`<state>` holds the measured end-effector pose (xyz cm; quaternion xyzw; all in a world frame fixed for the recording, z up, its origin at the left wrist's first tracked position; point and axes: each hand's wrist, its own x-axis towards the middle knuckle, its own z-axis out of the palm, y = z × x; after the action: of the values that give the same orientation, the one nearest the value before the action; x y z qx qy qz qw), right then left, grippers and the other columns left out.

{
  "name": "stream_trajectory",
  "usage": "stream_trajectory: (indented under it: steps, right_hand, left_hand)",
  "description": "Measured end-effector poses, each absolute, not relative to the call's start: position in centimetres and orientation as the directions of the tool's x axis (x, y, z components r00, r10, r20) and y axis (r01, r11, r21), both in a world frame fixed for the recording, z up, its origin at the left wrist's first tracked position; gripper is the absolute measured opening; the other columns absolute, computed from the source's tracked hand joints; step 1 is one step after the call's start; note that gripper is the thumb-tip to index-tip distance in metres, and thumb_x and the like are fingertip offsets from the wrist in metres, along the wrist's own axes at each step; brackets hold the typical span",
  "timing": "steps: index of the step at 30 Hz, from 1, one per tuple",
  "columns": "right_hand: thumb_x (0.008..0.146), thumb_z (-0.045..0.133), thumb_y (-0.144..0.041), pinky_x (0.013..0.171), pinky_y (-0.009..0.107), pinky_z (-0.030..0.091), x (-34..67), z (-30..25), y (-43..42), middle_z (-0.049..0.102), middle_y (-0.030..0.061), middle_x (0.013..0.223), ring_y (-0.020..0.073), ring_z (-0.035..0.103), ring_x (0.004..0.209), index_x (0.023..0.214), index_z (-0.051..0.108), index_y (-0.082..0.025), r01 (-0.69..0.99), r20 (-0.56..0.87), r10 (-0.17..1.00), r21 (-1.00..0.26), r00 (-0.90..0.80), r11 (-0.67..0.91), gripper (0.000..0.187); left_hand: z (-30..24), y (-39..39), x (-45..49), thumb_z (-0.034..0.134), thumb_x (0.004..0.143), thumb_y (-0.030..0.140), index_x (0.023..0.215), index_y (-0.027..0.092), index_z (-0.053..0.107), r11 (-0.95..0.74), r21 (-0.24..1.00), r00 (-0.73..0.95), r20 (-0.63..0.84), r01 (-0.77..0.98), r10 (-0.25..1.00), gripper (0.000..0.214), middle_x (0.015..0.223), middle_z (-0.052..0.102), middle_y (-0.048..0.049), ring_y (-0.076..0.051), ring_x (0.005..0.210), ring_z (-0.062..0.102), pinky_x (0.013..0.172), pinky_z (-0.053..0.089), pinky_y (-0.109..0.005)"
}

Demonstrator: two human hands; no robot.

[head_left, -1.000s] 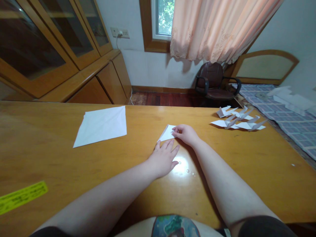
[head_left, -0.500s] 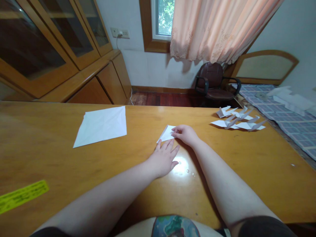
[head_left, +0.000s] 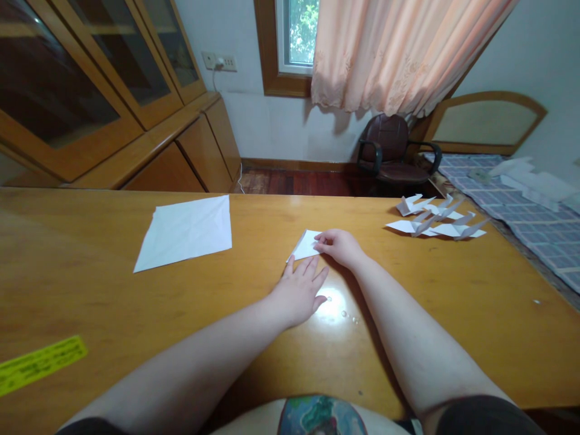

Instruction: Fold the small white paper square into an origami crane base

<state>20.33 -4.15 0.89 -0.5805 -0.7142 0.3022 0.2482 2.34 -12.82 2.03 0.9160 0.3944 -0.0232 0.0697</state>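
Observation:
A small folded white paper [head_left: 306, 244] lies on the wooden table [head_left: 113, 302] in front of me. My left hand [head_left: 299, 291] lies flat and open on the table, its fingertips pressing the paper's near edge. My right hand [head_left: 341, 246] is curled at the paper's right side, its fingertips pinching a corner or fold of it.
A larger white sheet [head_left: 185, 231] lies to the left. Several folded paper cranes [head_left: 435, 220] sit at the far right of the table. A yellow label [head_left: 38, 364] lies near the left front edge. A dark office chair [head_left: 394, 150] and a bed [head_left: 534, 223] stand beyond the table.

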Motion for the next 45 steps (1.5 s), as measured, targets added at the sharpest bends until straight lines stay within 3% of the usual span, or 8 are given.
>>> stream_trajectory:
  steps: [13,28,36,40,45]
  right_hand:
    - [0.077,0.072,-0.026,0.079,0.028,0.047,20.2,1.0,-4.1,0.074,0.0026,0.100,0.0160,0.065,0.084,0.071,0.070,-0.020,0.689,-0.007,0.981,-0.713,-0.192,0.130,0.009]
    - [0.077,0.072,-0.029,0.071,0.026,0.045,20.3,0.8,-4.0,0.073,0.0030,0.097,0.0155,0.064,0.080,0.074,0.071,-0.021,0.698,-0.003,0.981,-0.704,-0.193,0.135,0.009]
    - [0.074,0.073,-0.023,0.070,0.026,0.042,20.2,0.6,-3.9,0.067,0.0013,0.084,0.0141,0.057,0.075,0.078,0.065,-0.020,0.748,0.067,0.980,-0.636,-0.189,0.188,0.009]
    - [0.075,0.071,-0.020,0.070,0.025,0.040,20.4,0.4,-3.7,0.066,0.0007,0.083,0.0137,0.056,0.075,0.079,0.064,-0.019,0.738,0.073,0.978,-0.646,-0.195,0.195,0.008]
    - [0.076,0.068,-0.018,0.068,0.025,0.039,20.6,0.3,-3.6,0.064,-0.0003,0.080,0.0134,0.054,0.073,0.078,0.064,-0.019,0.709,0.068,0.976,-0.677,-0.206,0.197,0.005]
  left_hand:
    - [2.6,-12.8,2.5,0.041,0.093,0.054,0.147,0.019,0.037,-0.679,0.093,0.685,-0.123,0.729,0.718,0.064,0.155,0.030,-0.0201,-0.034,0.142,0.027,0.110,0.023,-0.065]
    - [2.7,-13.0,2.8,0.040,0.094,0.053,0.149,0.022,0.034,-0.651,0.085,0.655,-0.173,0.754,0.736,0.063,0.157,0.027,-0.0176,-0.036,0.144,0.022,0.104,0.026,-0.071]
    - [1.8,-13.1,2.4,0.044,0.090,0.060,0.149,0.031,0.034,-0.595,0.108,0.604,-0.107,0.797,0.790,0.067,0.160,0.020,-0.0132,-0.041,0.145,0.017,0.108,0.025,-0.064]
    - [1.0,-13.1,2.5,0.042,0.088,0.065,0.153,0.019,0.026,-0.549,0.073,0.554,-0.120,0.832,0.824,0.081,0.157,0.027,-0.0193,-0.038,0.146,0.015,0.112,0.023,-0.057]
    - [1.0,-12.9,2.6,0.041,0.086,0.068,0.151,0.008,0.028,-0.530,0.038,0.530,-0.130,0.847,0.838,0.089,0.155,0.028,-0.0215,-0.034,0.146,0.019,0.115,0.023,-0.050]
